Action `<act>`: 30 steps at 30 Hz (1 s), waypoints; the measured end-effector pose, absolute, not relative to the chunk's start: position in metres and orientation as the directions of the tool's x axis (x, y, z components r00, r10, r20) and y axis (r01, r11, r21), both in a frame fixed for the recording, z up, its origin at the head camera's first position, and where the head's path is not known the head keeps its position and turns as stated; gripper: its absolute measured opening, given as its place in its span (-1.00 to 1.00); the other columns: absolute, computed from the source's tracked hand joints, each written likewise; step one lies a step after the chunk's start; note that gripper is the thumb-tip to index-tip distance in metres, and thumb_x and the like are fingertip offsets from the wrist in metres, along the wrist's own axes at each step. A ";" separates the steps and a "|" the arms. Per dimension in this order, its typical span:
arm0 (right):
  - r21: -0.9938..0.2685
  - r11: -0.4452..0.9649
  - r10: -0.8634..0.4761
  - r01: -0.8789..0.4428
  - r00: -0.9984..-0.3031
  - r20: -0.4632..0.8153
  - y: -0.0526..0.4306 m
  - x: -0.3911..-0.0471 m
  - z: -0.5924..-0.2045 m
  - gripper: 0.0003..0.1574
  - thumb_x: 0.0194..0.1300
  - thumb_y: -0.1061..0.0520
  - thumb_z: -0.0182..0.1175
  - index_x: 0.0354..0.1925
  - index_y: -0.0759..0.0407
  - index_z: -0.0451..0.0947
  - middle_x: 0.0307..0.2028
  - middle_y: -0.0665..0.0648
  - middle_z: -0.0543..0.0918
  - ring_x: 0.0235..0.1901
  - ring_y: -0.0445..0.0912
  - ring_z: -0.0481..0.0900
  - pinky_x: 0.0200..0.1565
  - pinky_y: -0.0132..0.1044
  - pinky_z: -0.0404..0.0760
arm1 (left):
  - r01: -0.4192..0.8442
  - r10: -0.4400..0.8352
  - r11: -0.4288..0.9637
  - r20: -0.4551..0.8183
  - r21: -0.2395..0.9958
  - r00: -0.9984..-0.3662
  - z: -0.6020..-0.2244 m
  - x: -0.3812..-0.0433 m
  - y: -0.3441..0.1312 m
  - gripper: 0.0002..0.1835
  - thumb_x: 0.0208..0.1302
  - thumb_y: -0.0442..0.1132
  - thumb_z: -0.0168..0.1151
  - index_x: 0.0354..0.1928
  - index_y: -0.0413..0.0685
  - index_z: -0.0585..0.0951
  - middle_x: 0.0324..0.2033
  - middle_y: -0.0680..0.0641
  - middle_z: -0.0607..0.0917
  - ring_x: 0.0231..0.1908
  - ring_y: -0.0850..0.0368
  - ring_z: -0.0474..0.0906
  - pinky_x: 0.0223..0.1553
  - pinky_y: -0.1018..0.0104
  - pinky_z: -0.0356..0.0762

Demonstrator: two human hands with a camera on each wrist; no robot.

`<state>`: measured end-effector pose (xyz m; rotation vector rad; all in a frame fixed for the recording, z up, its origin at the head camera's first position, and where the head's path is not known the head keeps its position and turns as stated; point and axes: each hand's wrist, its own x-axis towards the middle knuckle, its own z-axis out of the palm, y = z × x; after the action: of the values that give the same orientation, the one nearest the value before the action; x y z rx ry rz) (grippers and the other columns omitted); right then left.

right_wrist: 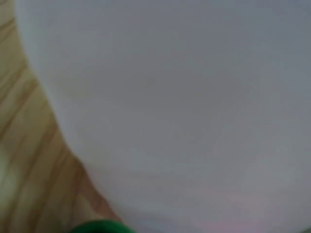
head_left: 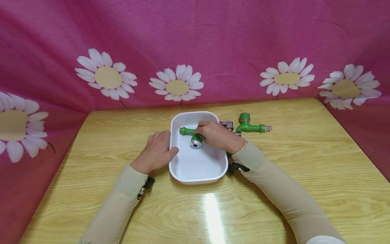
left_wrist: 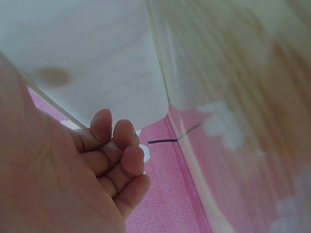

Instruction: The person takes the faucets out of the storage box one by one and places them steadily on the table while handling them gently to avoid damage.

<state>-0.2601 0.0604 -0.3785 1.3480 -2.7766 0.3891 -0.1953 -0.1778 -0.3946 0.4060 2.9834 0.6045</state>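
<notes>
A white plastic tub (head_left: 195,171) stands on the table in the head view. My left hand (head_left: 156,150) holds its left rim, thumb over the inner side. In the left wrist view the fingers (left_wrist: 124,167) curl beside the tub's outer wall (left_wrist: 97,43), and a dark spot shows through it. Inside the tub my right hand (head_left: 217,134) grips a green tap (head_left: 187,131) with a brass threaded end and a silvery round end facing me. The hand hides part of the tap. The tub wall (right_wrist: 160,107) fills most of the right wrist view.
Right of the tub lies another green tap (head_left: 250,127) with a pale ribbed nozzle. A purple piece (head_left: 226,125) beside the tub is partly hidden by my right arm. Behind the wooden table (head_left: 304,162) hangs a pink flowered cloth (head_left: 228,51).
</notes>
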 end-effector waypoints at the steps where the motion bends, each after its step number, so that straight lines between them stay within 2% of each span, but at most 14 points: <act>1: -0.212 0.591 -0.771 -0.779 -0.622 0.136 0.060 -0.260 -0.379 -0.58 0.27 0.43 0.23 0.04 0.18 0.76 -0.08 0.17 0.74 -0.08 -0.03 0.71 0.03 -0.17 0.71 | 0.242 0.270 0.888 -0.020 0.390 -0.963 -0.395 -0.195 -0.178 -0.57 0.34 -0.01 0.07 0.05 -0.21 0.42 -0.26 -0.09 0.48 -0.15 -0.03 0.31 -0.06 0.16 0.20; 12: -0.227 0.588 -0.773 -0.777 -0.622 0.125 0.062 -0.259 -0.377 -0.58 0.21 0.38 0.36 0.02 0.10 0.78 -0.02 0.17 0.73 -0.01 -0.02 0.70 0.04 -0.16 0.71 | 0.248 0.276 0.890 -0.019 0.382 -0.961 -0.393 -0.196 -0.177 -0.57 0.35 0.00 0.06 0.05 -0.20 0.41 -0.26 -0.09 0.48 -0.15 -0.03 0.31 -0.07 0.16 0.19; 21: -0.217 0.601 -0.770 -0.769 -0.630 0.101 0.062 -0.260 -0.377 -0.59 0.22 0.31 0.39 0.03 0.03 0.77 -0.08 0.12 0.77 -0.21 -0.11 0.68 -0.09 -0.22 0.70 | 0.253 0.280 0.887 -0.014 0.386 -0.960 -0.392 -0.195 -0.178 -0.58 0.34 0.00 0.05 0.02 -0.20 0.41 -0.28 -0.09 0.47 -0.16 -0.03 0.31 -0.08 0.17 0.19; 30: -0.160 0.624 -0.765 -0.765 -0.640 0.076 0.059 -0.260 -0.379 -0.55 0.27 0.25 0.39 0.14 0.10 0.70 -0.09 0.14 0.72 -0.20 -0.08 0.69 -0.07 -0.17 0.72 | 0.247 0.275 0.887 -0.017 0.391 -0.961 -0.394 -0.196 -0.178 -0.59 0.34 -0.01 0.07 0.02 -0.19 0.41 -0.28 -0.08 0.47 -0.15 -0.03 0.32 -0.07 0.16 0.20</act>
<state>-0.2596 0.0592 -0.3791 1.3328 -2.8302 0.2793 -0.1957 -0.1782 -0.3937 0.4130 2.9811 0.6036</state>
